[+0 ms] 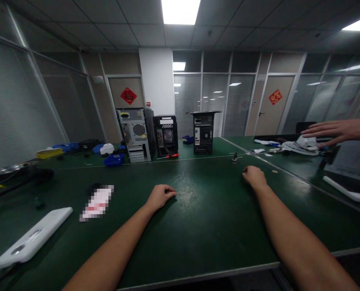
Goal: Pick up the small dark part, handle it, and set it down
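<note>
Over the middle of the green table (210, 226), my left hand (161, 196) is closed in a pinch, thumb and forefinger nearly together. Anything between those fingertips is too small to make out. My right hand (254, 176) rests farther right with its fingers curled inward, and their inner side is hidden. Just beyond it, a small dark metal part (235, 158) stands upright on the table. A small, flat tan piece (274, 171) lies to the right of that hand.
Three computer cases (133, 135) stand at the back, with a red-handled screwdriver (172, 155) and a blue tray (113, 160) close by. On the left lie a white device (34, 238) and a blurred-out paper (97, 203). Another person's hand (340, 131) reaches in from the right.
</note>
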Tool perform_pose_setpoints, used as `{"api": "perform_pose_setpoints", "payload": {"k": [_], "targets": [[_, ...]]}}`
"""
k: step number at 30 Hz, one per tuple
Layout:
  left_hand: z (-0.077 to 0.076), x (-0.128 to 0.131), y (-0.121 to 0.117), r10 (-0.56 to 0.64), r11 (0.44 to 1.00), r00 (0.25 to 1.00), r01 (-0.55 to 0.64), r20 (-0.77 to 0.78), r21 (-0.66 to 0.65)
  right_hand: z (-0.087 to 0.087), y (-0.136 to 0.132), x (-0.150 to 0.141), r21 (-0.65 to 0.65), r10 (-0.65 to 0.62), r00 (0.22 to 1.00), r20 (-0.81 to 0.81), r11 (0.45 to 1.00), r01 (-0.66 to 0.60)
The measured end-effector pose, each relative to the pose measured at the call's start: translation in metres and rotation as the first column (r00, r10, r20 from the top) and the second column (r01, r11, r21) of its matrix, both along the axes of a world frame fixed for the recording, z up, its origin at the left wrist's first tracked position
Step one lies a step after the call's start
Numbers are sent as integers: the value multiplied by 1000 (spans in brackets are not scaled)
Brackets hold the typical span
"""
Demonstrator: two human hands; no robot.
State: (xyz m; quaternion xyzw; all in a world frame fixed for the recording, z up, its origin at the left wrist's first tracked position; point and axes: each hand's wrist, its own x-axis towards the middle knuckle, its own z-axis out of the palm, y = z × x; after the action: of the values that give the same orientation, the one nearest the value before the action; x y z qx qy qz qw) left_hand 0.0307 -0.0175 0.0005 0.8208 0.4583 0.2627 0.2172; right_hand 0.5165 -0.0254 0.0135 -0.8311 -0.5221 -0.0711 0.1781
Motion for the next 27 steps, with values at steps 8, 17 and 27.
{"api": "perform_pose_setpoints", "payload": {"k": [8, 17, 27], "targets": [[-2, -1, 2, -2, 1000, 1000, 2, -11, -14, -15, 4, 17, 26, -85, 993, -77, 996, 87], [0, -1, 0, -2, 1000, 999, 1, -32, -11, -20, 7, 13, 91, -55, 997, 45, 995, 51], [0, -1, 0, -10, 1000, 1000, 10, -20, -7, -14, 5, 13, 131, -39, 999, 13, 991, 37]]}}
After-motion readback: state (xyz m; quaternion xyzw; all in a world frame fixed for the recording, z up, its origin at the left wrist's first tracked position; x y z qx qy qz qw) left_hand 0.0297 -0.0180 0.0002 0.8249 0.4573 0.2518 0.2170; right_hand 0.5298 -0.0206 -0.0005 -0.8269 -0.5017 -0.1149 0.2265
